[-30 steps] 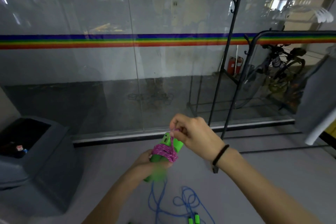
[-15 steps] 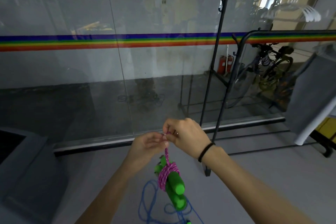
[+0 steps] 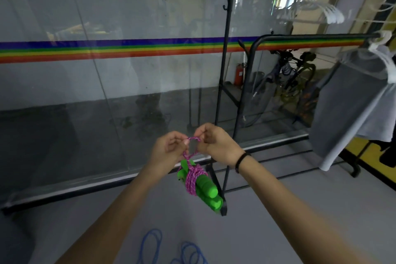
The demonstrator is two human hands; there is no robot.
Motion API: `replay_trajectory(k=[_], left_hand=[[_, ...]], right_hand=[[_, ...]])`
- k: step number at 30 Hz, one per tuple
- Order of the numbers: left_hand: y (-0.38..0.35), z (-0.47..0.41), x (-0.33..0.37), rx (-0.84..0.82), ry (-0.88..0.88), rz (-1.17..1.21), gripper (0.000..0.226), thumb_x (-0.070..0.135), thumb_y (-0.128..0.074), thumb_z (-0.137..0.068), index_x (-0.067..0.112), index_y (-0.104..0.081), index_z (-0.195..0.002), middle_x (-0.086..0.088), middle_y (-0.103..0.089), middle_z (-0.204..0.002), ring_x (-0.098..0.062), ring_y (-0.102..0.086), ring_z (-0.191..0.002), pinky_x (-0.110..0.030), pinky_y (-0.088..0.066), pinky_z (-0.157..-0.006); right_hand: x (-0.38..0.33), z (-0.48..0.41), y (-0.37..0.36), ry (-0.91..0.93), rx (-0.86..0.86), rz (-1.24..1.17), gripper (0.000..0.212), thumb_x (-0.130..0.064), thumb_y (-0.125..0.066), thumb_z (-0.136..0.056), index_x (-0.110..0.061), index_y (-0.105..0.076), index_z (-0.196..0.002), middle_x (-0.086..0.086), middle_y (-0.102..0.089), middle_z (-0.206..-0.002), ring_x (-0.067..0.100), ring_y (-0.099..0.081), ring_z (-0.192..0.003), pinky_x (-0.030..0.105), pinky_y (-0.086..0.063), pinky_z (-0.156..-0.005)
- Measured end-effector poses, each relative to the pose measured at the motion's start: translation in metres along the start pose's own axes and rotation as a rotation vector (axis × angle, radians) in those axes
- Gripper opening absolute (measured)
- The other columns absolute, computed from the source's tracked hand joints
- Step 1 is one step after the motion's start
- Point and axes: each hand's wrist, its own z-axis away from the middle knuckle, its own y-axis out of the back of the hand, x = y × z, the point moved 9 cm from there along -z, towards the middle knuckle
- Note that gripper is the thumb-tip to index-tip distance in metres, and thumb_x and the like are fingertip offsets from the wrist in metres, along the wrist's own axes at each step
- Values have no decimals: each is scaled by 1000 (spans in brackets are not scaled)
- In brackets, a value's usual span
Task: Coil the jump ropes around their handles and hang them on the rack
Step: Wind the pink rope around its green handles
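Presently catalogued, positions by clock face from the middle of the view:

Left hand (image 3: 169,148): at 6 o'clock, just below centre; fingers curled, thumb and forefinger pinching one end of a short loop of pink rope.

Right hand (image 3: 216,142): just beside the left, toward 5 o'clock; fingers closed, pinching the other end of the same loop. A dark band (image 3: 240,159) circles the wrist.

Pink rope (image 3: 194,174): taut loop stretched between the two hands; two strands run down from it to a tight coil wound around the handles.

Green handles (image 3: 205,188): a pair lying side by side, bound by the coil, hanging free below the hands and tilted, lower ends toward 5 o'clock. They touch neither hand.

Blue rope (image 3: 153,244): loose loops on the grey floor (image 3: 267,195) at 6 o'clock, partly cut off by the bottom edge of the view; well apart from the hands.

Tall black rack (image 3: 227,53): at 1 o'clock, upright post with small hooks near the top, top bar running toward 2 o'clock; white hangers (image 3: 321,9) on the bar.

Lower black rack (image 3: 310,37): at 2 to 3 o'clock; a grey garment (image 3: 347,109) hangs from its right end.

Glass wall (image 3: 85,92): from 9 to 2 o'clock, crossed by a rainbow stripe (image 3: 107,49).

Bicycles (image 3: 289,79): at 2 o'clock, dim behind the glass.
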Motion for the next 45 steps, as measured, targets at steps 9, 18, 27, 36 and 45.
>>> replay_trajectory(k=[9, 18, 27, 36, 45], left_hand=[[-63, -112, 31, -91, -152, -37, 17, -4, -54, -88, 9, -56, -76, -1, -55, -66, 10, -50, -45, -3, -36, -47], [-113, -263, 16, -305, -184, -25, 18, -2, -56, -87, 9, -59, -73, 5, -55, -56, 7, -47, -38, -4, -31, -42], [-165, -421, 12, -436, -125, 45, 11, 13, -60, -88, 9, -62, -78, 9, -56, -53, 5, -49, -42, -12, -38, -44], [-241, -473, 2, -559, -45, 82, 20, 5, -56, -90, -7, -61, -105, 0, -57, -73, 1, -55, -62, -6, -42, -53], [-225, -459, -19, -561, 65, 88, 16, 9, -54, -92, 1, -65, -101, 2, -62, -77, -3, -59, -66, -17, -45, -64]], right_hand=[[38, -60, 80, -88, 120, -350, 16, 3, -56, -85, -12, -52, -89, -1, -52, -66, -2, -46, -41, 12, -38, -45], [96, -166, 144, -230, 247, -276, 18, -12, -57, -89, -14, -58, -71, -11, -51, -40, 0, -47, -38, 14, -39, -45], [122, -259, 236, -185, 654, -195, 14, -9, -50, -92, -10, -57, -79, 1, -48, -54, 8, -50, -42, 24, -51, -46], [129, -251, 289, -168, 1123, 361, 15, -22, -67, -81, -16, -57, -70, 3, -65, -67, 17, -64, -62, 30, -53, -57], [167, -257, 270, -310, 941, 239, 25, -18, -63, -83, -25, -47, -65, 4, -66, -69, 24, -66, -71, 40, -55, -71]])
